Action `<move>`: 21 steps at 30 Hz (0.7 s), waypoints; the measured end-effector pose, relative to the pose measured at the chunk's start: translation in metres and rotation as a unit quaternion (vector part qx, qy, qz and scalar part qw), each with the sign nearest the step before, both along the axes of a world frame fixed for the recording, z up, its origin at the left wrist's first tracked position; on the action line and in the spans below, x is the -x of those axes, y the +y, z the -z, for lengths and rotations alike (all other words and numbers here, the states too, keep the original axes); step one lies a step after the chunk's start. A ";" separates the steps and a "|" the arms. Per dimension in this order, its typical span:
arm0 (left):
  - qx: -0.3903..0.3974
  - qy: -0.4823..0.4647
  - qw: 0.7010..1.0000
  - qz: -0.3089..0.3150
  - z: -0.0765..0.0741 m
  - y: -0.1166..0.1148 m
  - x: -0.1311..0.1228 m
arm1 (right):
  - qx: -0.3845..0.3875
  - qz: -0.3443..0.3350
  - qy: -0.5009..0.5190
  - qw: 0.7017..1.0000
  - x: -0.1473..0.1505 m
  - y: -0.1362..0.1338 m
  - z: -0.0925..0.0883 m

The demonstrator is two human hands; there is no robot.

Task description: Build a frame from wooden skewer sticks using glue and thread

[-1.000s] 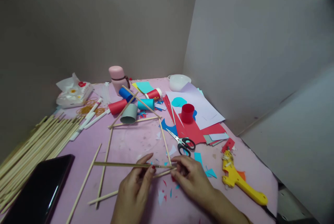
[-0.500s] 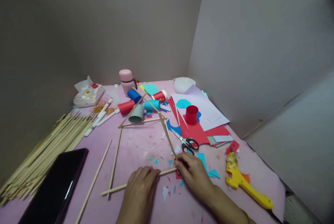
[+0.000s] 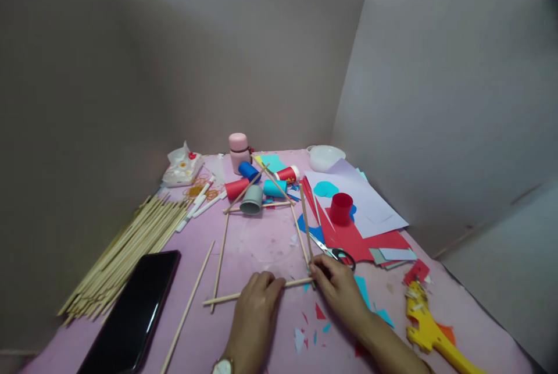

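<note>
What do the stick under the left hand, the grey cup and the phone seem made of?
Stick: probably bamboo or wood, unpainted, by its pale tan colour. Grey cup: perhaps paper or plastic, fairly matte, without sharp highlights. Phone: likely glass-fronted, glossy, by its bright reflection.

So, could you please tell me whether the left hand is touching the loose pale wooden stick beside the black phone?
Apart: the head view shows bare pink tabletop between the left hand and the loose pale wooden stick.
</note>
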State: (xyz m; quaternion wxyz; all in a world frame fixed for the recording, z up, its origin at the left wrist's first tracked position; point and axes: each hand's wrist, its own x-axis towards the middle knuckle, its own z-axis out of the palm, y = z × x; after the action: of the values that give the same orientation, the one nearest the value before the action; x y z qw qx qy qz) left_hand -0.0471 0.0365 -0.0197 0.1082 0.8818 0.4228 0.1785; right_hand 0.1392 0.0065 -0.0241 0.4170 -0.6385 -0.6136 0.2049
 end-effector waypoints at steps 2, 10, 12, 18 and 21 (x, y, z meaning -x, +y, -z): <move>-0.010 -0.005 1.000 0.000 0.004 0.000 0.000 | 0.000 0.003 0.001 1.000 0.001 -0.002 0.002; -0.028 -0.019 0.999 0.015 0.009 -0.001 0.004 | 0.010 0.007 -0.006 1.000 0.000 -0.004 0.006; -0.023 -0.016 0.999 0.018 0.009 -0.002 0.005 | 0.016 0.007 -0.009 1.000 0.000 -0.005 0.006; -0.009 -0.005 1.000 0.009 0.008 -0.002 0.003 | 0.033 0.016 -0.021 0.999 0.001 -0.008 0.003; -0.008 -0.005 1.000 0.010 0.007 -0.002 0.003 | 0.036 0.017 -0.028 0.999 0.002 -0.006 0.001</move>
State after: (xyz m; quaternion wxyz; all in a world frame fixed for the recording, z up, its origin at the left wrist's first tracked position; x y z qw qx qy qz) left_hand -0.0505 0.0347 -0.0268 0.1049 0.8859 0.4119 0.1855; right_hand 0.1377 0.0002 -0.0249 0.3796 -0.6693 -0.6061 0.2016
